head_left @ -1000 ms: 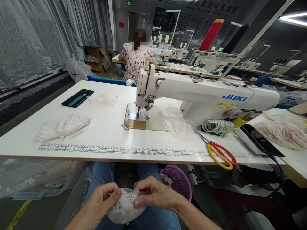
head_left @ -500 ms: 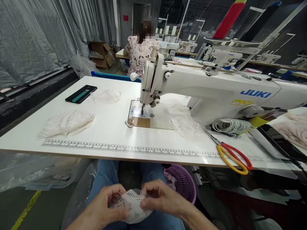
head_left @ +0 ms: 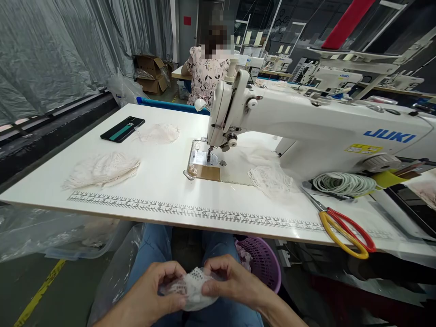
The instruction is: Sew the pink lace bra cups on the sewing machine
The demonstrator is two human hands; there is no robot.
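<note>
White lace piece sits between both thumbs, over the jeans, below the front edge of the surface. I have its left side held in the left grip, right side pinched in the right grip. Scissors well apart.

White table (ruler-marked) under phone, lace, scissors
</note>
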